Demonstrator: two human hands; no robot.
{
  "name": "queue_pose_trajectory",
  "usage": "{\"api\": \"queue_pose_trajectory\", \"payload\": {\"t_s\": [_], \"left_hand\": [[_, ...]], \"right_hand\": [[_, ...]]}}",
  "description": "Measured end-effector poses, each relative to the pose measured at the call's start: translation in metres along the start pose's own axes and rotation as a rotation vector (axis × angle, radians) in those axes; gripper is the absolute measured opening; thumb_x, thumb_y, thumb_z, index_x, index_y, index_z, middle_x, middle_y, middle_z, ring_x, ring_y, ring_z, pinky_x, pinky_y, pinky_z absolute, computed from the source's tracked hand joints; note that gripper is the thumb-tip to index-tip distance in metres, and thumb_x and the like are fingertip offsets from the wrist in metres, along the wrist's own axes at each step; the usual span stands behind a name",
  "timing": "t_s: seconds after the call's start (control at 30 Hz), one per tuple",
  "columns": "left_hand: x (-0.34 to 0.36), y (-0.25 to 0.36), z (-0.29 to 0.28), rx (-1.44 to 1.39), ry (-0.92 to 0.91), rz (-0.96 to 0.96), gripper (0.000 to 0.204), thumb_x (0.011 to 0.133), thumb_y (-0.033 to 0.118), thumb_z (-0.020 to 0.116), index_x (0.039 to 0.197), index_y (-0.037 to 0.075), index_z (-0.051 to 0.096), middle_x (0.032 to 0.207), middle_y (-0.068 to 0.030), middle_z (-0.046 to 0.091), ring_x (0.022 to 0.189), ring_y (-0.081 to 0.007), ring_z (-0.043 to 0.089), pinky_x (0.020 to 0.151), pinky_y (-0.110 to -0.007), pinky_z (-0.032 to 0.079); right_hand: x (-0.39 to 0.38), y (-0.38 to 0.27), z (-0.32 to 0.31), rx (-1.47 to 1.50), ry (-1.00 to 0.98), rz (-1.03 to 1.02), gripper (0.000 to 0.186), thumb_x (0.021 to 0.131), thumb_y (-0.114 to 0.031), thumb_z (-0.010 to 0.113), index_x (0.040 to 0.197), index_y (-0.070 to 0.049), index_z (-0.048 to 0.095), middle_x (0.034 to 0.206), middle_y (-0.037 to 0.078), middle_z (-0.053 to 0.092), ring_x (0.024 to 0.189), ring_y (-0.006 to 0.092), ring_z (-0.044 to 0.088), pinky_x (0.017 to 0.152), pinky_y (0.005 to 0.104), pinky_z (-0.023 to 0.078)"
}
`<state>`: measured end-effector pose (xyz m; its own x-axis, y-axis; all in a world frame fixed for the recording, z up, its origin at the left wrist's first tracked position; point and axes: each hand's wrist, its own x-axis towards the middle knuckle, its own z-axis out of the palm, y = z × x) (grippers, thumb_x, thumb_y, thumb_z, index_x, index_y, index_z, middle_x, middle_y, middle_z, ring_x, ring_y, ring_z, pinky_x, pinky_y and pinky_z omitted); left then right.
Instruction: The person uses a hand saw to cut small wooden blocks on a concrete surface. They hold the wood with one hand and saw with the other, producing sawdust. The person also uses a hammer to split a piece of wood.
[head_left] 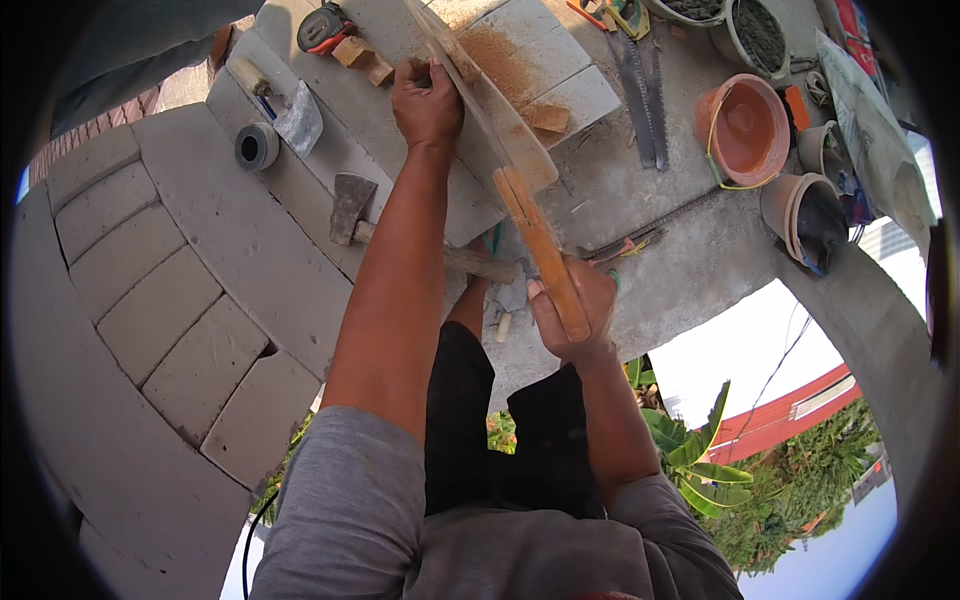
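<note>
My right hand is closed round the wooden handle of a handsaw. The saw's thin blade runs up and away to the left, along a pale wooden board that has a rounded near corner. Against the blade and the board's left side, my left hand is curled with thumb and fingers together; what they grip is hidden. Below my left forearm lies a hatchet, its wooden handle reaching toward my right hand. Sawdust covers the pale blocks right of the board.
A tape measure, wood offcuts, a trowel and a grey pipe piece lie at left. Two saw blades and an orange bucket are at right. A block wall stands left; plants show below the edge.
</note>
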<state>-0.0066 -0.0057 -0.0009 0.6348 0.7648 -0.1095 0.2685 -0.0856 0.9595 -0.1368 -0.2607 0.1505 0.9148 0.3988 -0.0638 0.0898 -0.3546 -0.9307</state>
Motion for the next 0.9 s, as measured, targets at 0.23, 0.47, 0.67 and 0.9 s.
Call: {"api": "queue_pose_trajectory", "payload": {"t_s": [0.23, 0.47, 0.67, 0.9], "left_hand": [[-0.003, 0.000, -0.001, -0.062, -0.034, -0.027, 0.027, 0.103, 0.025, 0.072, 0.090, 0.003, 0.060, 0.084, -0.0068, 0.072, 0.076, -0.0130, 0.064, 0.072, -0.031, 0.052], [0.003, -0.005, -0.004, 0.010, 0.000, 0.025, 0.023, 0.103, 0.023, 0.070, 0.094, 0.004, 0.062, 0.086, -0.0059, 0.072, 0.076, -0.0141, 0.063, 0.073, -0.032, 0.052], [0.001, -0.008, -0.006, 0.002, -0.011, 0.009, 0.023, 0.103, 0.024, 0.070, 0.095, 0.003, 0.064, 0.093, -0.0082, 0.074, 0.079, -0.0150, 0.064, 0.077, -0.034, 0.053], [0.006, -0.006, -0.008, 0.074, -0.030, 0.015, 0.019, 0.105, 0.018, 0.069, 0.097, 0.002, 0.062, 0.090, -0.0067, 0.072, 0.080, -0.0123, 0.063, 0.075, -0.029, 0.052]], "right_hand": [[-0.056, -0.011, -0.019, -0.032, 0.077, -0.022, 0.010, 0.077, -0.001, 0.073, 0.080, 0.000, 0.063, 0.067, 0.013, 0.054, 0.052, 0.0324, 0.060, 0.051, 0.0418, 0.049], [-0.018, 0.008, 0.000, -0.145, -0.008, -0.177, 0.009, 0.083, -0.004, 0.072, 0.087, 0.000, 0.064, 0.064, 0.012, 0.056, 0.051, 0.0289, 0.058, 0.051, 0.0405, 0.045], [-0.056, -0.010, -0.027, -0.042, 0.013, -0.041, 0.020, 0.080, -0.001, 0.071, 0.099, 0.005, 0.071, 0.077, 0.014, 0.065, 0.058, 0.0321, 0.062, 0.055, 0.0405, 0.049], [-0.025, 0.014, -0.002, -0.088, -0.001, -0.085, 0.024, 0.080, -0.001, 0.070, 0.104, 0.005, 0.073, 0.080, 0.016, 0.067, 0.062, 0.0328, 0.067, 0.057, 0.0394, 0.052]]}}
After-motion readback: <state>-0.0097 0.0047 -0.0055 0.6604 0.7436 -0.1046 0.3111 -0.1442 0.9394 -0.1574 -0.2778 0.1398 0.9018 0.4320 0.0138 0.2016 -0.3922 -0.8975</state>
